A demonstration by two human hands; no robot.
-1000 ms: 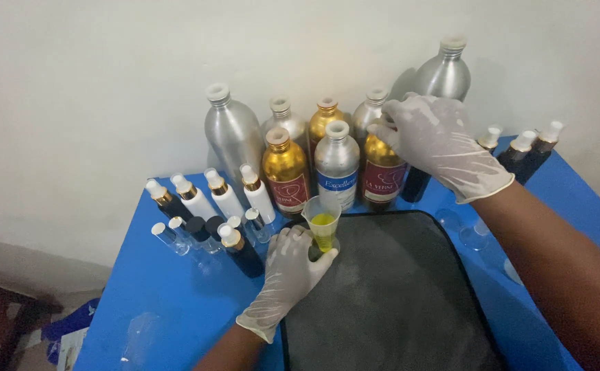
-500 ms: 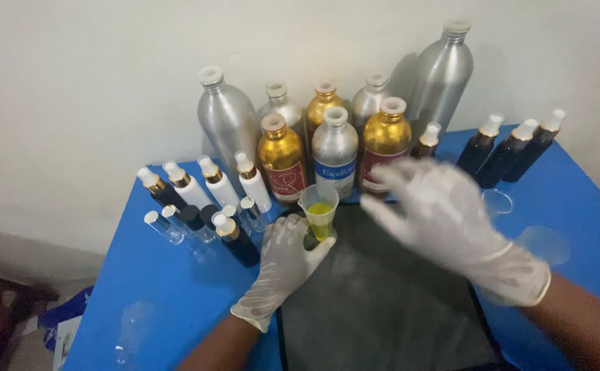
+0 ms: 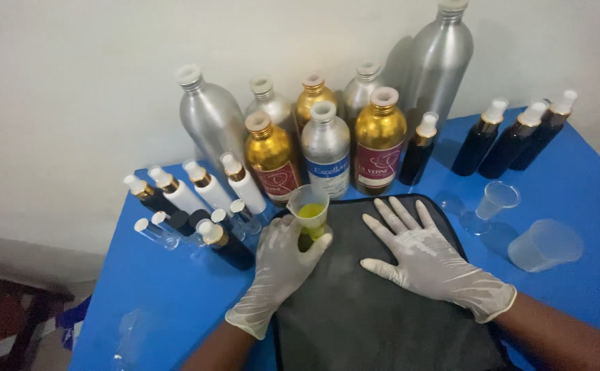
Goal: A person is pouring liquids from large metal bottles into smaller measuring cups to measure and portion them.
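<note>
Gripping the small cup [image 3: 309, 209] of yellow liquid, the left hand [image 3: 281, 264] steadies it while the right hand [image 3: 429, 257] lies flat, fingers spread, nearby.

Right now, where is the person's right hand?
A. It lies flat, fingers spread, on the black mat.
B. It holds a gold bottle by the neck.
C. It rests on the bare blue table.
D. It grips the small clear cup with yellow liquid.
A: the gloved right hand lies open on the black mat, holding nothing, while the left hand holds the small cup of yellow liquid.
</note>
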